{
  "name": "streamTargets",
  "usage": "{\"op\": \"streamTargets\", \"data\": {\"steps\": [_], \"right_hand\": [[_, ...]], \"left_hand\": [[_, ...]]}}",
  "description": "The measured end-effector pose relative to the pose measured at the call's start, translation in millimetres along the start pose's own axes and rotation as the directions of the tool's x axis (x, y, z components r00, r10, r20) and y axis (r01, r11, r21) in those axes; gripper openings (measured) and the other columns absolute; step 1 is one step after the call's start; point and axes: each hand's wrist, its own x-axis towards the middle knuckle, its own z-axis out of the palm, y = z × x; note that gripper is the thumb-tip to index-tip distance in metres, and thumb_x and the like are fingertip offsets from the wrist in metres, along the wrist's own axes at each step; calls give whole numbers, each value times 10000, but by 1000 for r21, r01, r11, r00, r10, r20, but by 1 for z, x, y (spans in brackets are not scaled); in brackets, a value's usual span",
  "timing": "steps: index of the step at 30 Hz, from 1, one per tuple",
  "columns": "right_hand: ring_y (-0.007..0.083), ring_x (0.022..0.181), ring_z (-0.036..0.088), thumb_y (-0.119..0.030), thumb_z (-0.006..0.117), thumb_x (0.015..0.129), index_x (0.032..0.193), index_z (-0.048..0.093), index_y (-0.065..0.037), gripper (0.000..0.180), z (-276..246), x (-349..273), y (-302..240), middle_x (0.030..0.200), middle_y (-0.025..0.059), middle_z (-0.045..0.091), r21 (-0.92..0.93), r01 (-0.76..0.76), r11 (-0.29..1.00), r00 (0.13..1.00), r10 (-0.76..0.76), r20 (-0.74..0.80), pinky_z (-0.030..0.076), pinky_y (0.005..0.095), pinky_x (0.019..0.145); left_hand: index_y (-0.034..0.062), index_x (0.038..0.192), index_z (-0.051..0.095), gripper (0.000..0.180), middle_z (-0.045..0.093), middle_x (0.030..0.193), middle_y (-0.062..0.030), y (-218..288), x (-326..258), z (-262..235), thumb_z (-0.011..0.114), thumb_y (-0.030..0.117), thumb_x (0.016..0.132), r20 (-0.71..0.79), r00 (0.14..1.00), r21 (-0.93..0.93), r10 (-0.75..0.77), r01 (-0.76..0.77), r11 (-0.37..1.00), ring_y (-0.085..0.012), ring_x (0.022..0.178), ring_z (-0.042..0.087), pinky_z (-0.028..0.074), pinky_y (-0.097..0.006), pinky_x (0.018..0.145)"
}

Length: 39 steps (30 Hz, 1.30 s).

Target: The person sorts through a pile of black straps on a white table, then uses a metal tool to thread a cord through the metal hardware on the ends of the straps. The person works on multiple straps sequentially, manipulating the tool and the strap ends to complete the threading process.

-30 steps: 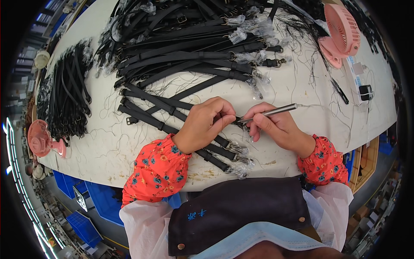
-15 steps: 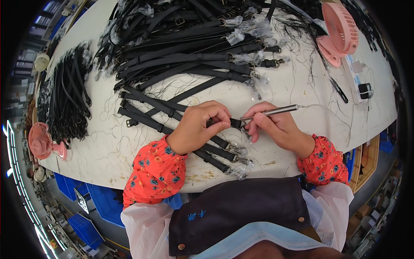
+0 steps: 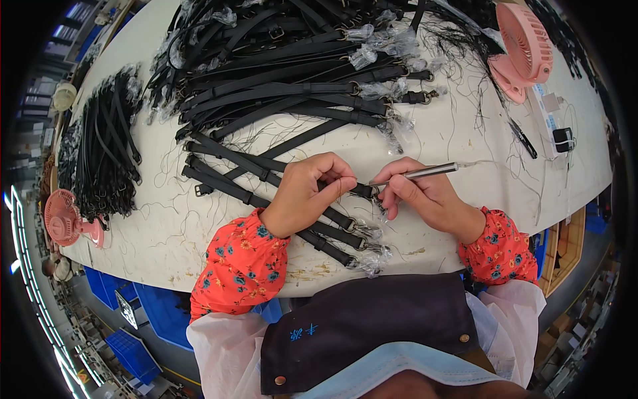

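Note:
My left hand [image 3: 311, 193] is closed, thumb and forefinger pinched together at the end of a black strap [image 3: 363, 191]. Whether a thread is also in that pinch is too small to tell. My right hand [image 3: 422, 196] grips a slim metal pen-shaped tool [image 3: 432, 171] with a thin cord at its back end. The tool's tip is at the strap's end, beside the left fingertips. Under the strap end hangs a metal clasp in clear wrap [image 3: 381, 209], partly hidden by my right fingers. Several straps [image 3: 323, 247] with wrapped clasps lie below my left hand.
A large heap of black straps [image 3: 272, 86] covers the far table. Another bundle [image 3: 106, 149] lies left. Pink fans [image 3: 525, 46] stand far right and at the left edge. Black tweezers [image 3: 523, 139] and a power strip [image 3: 546, 120] lie right. Loose threads litter the white table [image 3: 458, 233].
My left hand has shifted slightly up, its pinched fingertips rising a little from the strap's end. The right hand and its tool have barely moved.

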Motion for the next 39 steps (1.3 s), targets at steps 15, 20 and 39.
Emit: {"op": "streamTargets", "data": {"steps": [15, 20, 39], "right_hand": [[114, 707, 645, -287, 481, 1075, 1170, 598, 19, 341, 2, 1, 1, 845, 57, 620, 43, 16, 999, 999, -15, -29, 527, 243, 642], [113, 705, 641, -284, 476, 1076, 1176, 595, 19, 340, 2, 1, 1, 842, 56, 620, 44, 18, 999, 999, -16, -29, 525, 243, 638], [320, 1192, 576, -17, 700, 805, 1087, 610, -118, 313, -23, 23, 6, 1151, 63, 692, -920, 243, 307, 809, -588, 18, 420, 489, 1070]], "left_hand": [[-11, 989, 663, 89, 675, 879, -15, 0, 0, 0, 696, 49, 932, -1, 1000, -19, -12, 12, 1000, -72, 821, 611, 510, -233, 751], [6, 1034, 646, 106, 674, 951, -20, -6, -1, 2, 673, 41, 938, -56, 998, -223, -35, 22, 975, -91, 827, 623, 504, -236, 776], [85, 1245, 634, 374, 609, 1271, -129, 6, 37, -31, 676, 49, 876, -131, 810, 866, 572, -187, 463, -323, 1188, 552, 397, -444, 1047]]}}
